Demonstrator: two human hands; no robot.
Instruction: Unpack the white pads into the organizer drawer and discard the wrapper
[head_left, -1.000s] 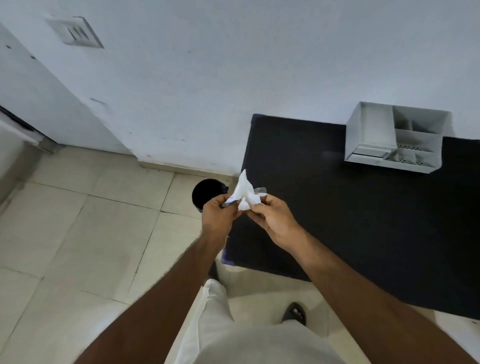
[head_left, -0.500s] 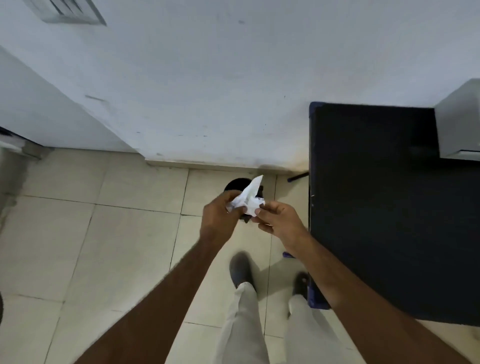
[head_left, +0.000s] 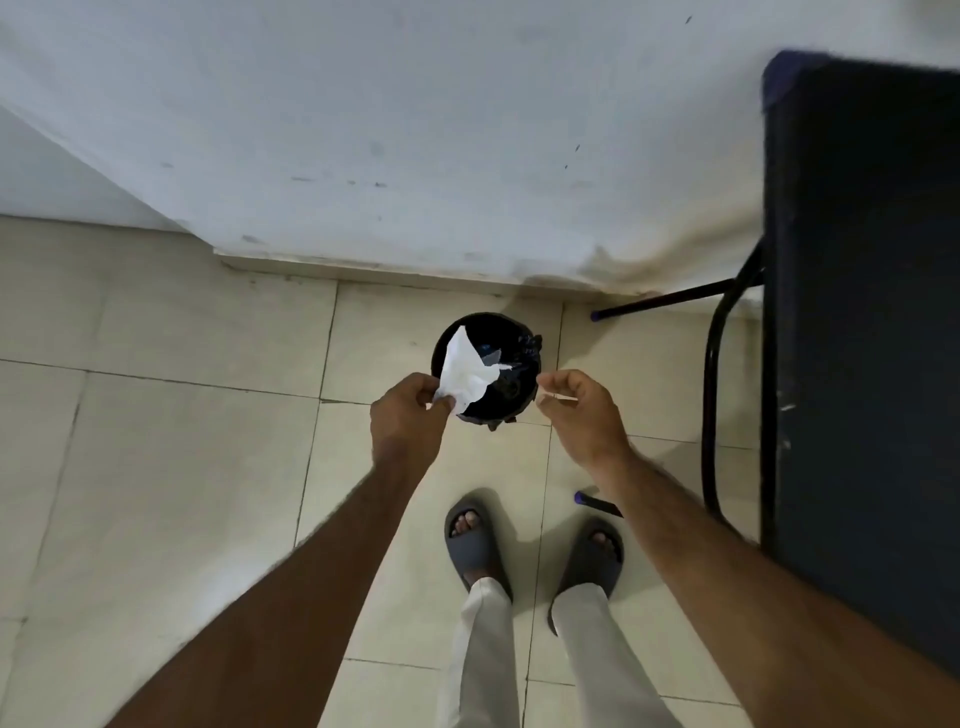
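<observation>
A crumpled white wrapper (head_left: 464, 373) hangs from my left hand (head_left: 410, 415), pinched between thumb and fingers directly above a small round black bin (head_left: 514, 395) lined with a black bag on the floor. My right hand (head_left: 582, 410) is a short way to the right of the bin, apart from the wrapper, with its fingers curled and loosely pinched together; whether it holds a small scrap I cannot tell. The organizer drawer and the white pads are out of view.
The black table (head_left: 862, 312) fills the right edge, its dark metal legs (head_left: 711, 395) reaching the floor next to the bin. A white wall (head_left: 415, 130) stands just behind the bin. My feet in dark sandals (head_left: 475, 540) stand on cream floor tiles.
I have stepped left from the table toward the bin. My right hand has let go of the wrapper and moved right; my left hand now holds it alone over the bin.
</observation>
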